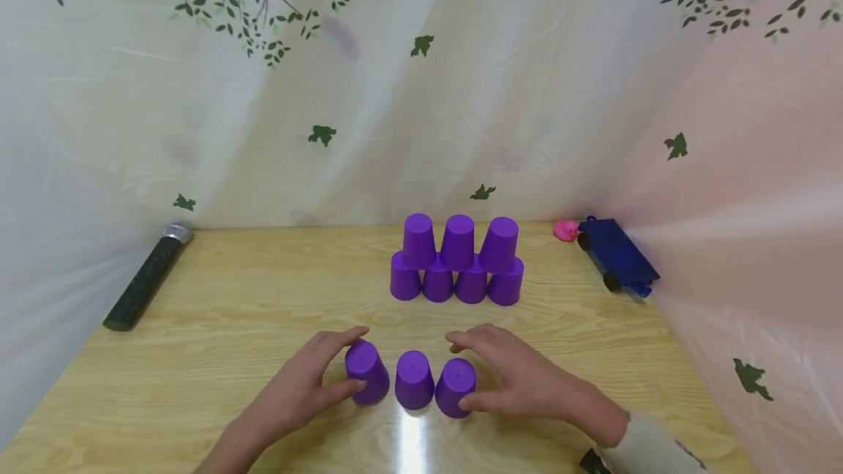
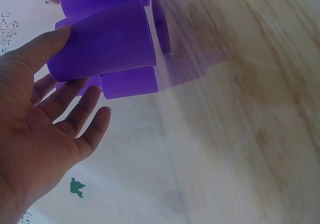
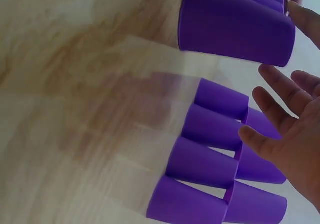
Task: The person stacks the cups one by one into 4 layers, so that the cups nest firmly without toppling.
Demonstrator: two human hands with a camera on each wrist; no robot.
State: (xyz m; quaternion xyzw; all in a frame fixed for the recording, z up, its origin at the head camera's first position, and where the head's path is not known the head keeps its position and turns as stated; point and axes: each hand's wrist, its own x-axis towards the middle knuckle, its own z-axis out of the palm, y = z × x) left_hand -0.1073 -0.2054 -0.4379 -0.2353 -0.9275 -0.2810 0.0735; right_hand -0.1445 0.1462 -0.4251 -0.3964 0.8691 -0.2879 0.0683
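Three purple cups stand upside down in a row near me. My left hand [image 1: 306,379] holds the left cup [image 1: 370,379], thumb on its near side and fingers behind it. In the left wrist view the thumb presses this cup [image 2: 105,43] near its closed end. The middle cup [image 1: 414,382] stands between the hands. At the right cup [image 1: 454,390], my right hand [image 1: 527,375] has its thumb against the side and its fingers spread loosely beyond. The right wrist view shows those fingers [image 3: 280,103] apart, the index fingertip right at the cup's edge [image 3: 235,28].
Behind the row stands a two-level stack of upturned purple cups [image 1: 470,280], three above a wider bottom row. A dark microphone [image 1: 148,280] lies at the left. Back right are a pink toy duck [image 1: 565,230] and a blue toy cart [image 1: 619,254]. A pale curtain [image 1: 395,93] hangs behind.
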